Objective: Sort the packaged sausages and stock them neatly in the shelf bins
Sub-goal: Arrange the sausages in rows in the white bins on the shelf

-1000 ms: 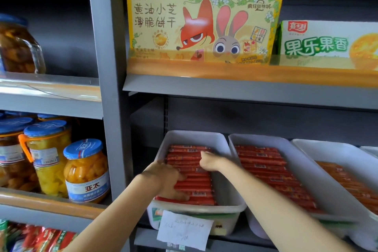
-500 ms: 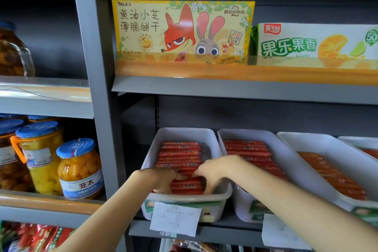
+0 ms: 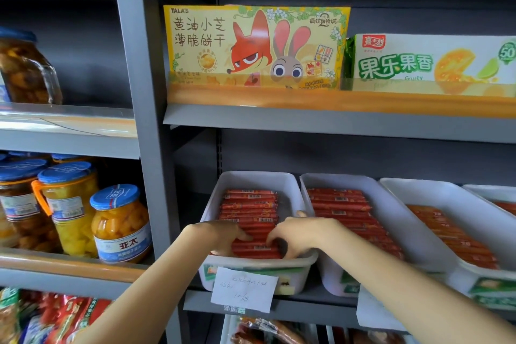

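I am looking at a grey metal shelf point(image 3: 307, 123) in a shop, with dark walls behind it. Close to me, a white paper note point(image 3: 244, 292) with handwriting hangs on the front of the first white plastic bin point(image 3: 252, 274). My two bare arms reach into this bin.

My left hand point(image 3: 220, 234) is on the left side of the red sausages point(image 3: 251, 218) at the front. Its fingers are bent and touch the top of the packs; I cannot tell if they really hold one. My right hand point(image 3: 301, 232) is on the right side, fingers curled down around the ends of the front packs, gripping them. The two hands are near each other but apart.

The sausages are long, thin, shiny red sticks, lying flat in a neat row from front to back. Beside this bin is a second bin point(image 3: 312, 184) with the same red sticks, then a third bin point(image 3: 396, 187) with more orange ones.

To the left stand glass jars point(image 3: 120, 226) of yellow fruit with blue lids. Higher up is a yellow cookie box point(image 3: 255, 47) with a fox and a rabbit, and a white and green box point(image 3: 430, 61).
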The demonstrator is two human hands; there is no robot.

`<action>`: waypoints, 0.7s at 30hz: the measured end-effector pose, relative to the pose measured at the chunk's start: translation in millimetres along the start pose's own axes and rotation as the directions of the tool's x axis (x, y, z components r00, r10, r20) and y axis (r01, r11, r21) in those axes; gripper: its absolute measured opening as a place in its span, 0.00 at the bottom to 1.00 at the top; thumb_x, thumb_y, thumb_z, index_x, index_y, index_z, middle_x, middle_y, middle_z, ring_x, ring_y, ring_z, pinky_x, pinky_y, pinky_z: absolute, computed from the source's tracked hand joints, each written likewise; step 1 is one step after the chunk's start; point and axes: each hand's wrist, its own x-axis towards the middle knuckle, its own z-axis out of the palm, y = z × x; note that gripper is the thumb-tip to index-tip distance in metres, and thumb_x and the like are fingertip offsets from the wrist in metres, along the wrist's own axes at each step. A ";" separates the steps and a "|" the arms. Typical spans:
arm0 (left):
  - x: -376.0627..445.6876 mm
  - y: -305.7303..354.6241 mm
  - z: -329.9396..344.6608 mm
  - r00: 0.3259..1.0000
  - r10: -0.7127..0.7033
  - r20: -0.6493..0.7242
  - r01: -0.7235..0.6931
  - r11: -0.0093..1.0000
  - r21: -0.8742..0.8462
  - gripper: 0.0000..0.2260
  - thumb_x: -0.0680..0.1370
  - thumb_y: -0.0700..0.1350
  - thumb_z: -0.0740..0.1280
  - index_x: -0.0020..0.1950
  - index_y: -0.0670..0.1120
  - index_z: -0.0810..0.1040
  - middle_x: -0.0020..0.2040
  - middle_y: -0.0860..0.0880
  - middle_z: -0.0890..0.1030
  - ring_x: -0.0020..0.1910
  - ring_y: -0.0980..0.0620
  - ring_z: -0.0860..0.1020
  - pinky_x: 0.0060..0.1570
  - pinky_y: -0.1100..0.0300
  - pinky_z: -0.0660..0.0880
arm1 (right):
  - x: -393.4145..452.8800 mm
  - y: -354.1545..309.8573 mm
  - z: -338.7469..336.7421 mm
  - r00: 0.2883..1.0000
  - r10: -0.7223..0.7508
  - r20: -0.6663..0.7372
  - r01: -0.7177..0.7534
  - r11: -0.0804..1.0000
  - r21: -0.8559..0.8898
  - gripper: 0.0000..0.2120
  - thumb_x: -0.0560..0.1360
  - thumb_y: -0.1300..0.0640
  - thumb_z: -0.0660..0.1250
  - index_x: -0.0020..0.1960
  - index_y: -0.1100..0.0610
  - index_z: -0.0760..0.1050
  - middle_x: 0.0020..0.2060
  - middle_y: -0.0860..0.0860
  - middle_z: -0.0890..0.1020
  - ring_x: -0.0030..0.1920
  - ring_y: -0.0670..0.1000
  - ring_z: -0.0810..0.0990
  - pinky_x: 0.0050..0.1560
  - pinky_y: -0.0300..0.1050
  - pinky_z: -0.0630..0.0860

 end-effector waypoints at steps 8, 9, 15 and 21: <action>-3.8 8.4 -8.9 0.986 -0.121 0.119 0.149 0.953 -0.264 0.26 0.78 0.62 0.58 0.73 0.55 0.63 0.72 0.53 0.67 0.70 0.50 0.65 0.70 0.55 0.61 | 6.9 17.6 -8.4 0.994 0.066 -0.088 -0.049 0.982 0.184 0.28 0.74 0.42 0.66 0.70 0.53 0.68 0.64 0.54 0.74 0.63 0.56 0.72 0.60 0.49 0.69; -1.7 9.0 -7.0 0.981 -0.143 0.130 0.172 0.954 -0.244 0.26 0.78 0.62 0.57 0.74 0.55 0.62 0.73 0.52 0.65 0.71 0.49 0.64 0.71 0.54 0.60 | 11.4 20.9 -7.1 0.995 0.078 -0.069 -0.067 0.987 0.147 0.28 0.76 0.43 0.64 0.72 0.52 0.64 0.67 0.54 0.71 0.66 0.57 0.69 0.64 0.50 0.66; 15.7 4.0 -2.2 0.964 -0.263 0.049 0.267 0.932 -0.246 0.27 0.81 0.58 0.53 0.77 0.54 0.48 0.77 0.48 0.56 0.74 0.47 0.60 0.72 0.54 0.58 | 45.1 15.0 -5.8 0.993 0.101 -0.069 -0.105 0.993 -0.053 0.28 0.77 0.70 0.50 0.77 0.58 0.54 0.77 0.52 0.53 0.76 0.52 0.52 0.75 0.53 0.42; 22.3 5.8 6.5 0.957 -0.286 0.052 0.290 0.935 -0.203 0.29 0.81 0.58 0.52 0.78 0.50 0.44 0.78 0.45 0.43 0.76 0.45 0.51 0.73 0.55 0.52 | 83.1 25.3 -15.2 0.956 0.285 -0.074 -0.269 0.947 0.177 0.22 0.77 0.69 0.50 0.70 0.66 0.63 0.67 0.61 0.69 0.63 0.59 0.71 0.63 0.49 0.67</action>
